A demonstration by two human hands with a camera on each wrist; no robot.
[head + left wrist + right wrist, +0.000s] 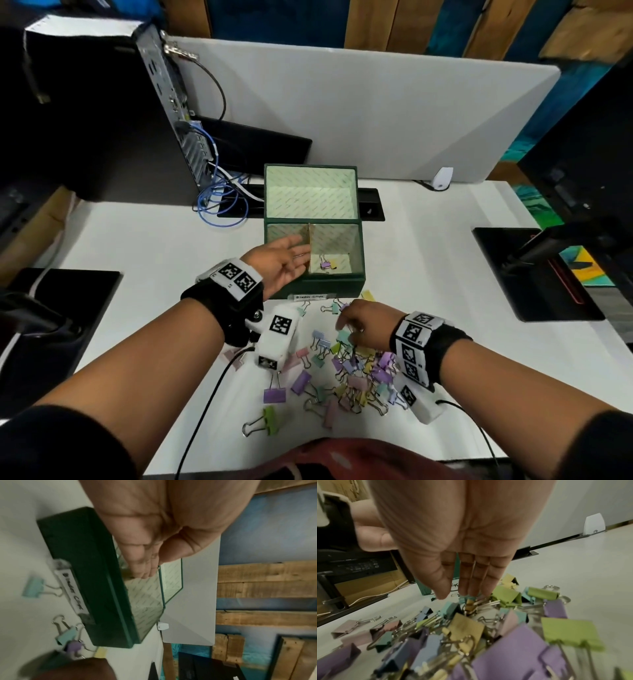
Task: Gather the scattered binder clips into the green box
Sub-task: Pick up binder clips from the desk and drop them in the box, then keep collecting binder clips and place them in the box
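Binder clips [356, 373] heaped in pastel purple, green, yellow, pink and teal on the white desk [445, 274], just near of the green box [329, 286], with strays trailing left and toward the near edge. Only a purple clip and a yellow one [328, 264] lying so far in the box's right compartment; most of the job judged yet to do.

Right hand [364, 320] lowered over the far side of the heap, fingers [476, 580] straight and close together, tips touching a teal clip [467, 598], nothing gripped yet. Left hand [282, 262] palm-up over the box's left compartment, fingers relaxed and spread, empty.

For a good pick: close thumb and fingertips round the coloured bodies, not the wire handles, since tangled handles likely drag neighbours off the heap. Better several at once than singly, but not so many as to spill over the box's near wall. Lift clear of the wall, release low inside. Worth bringing the left hand back to the strays on the left side of the desk. Label [73, 592] on the box front confirms the destination.
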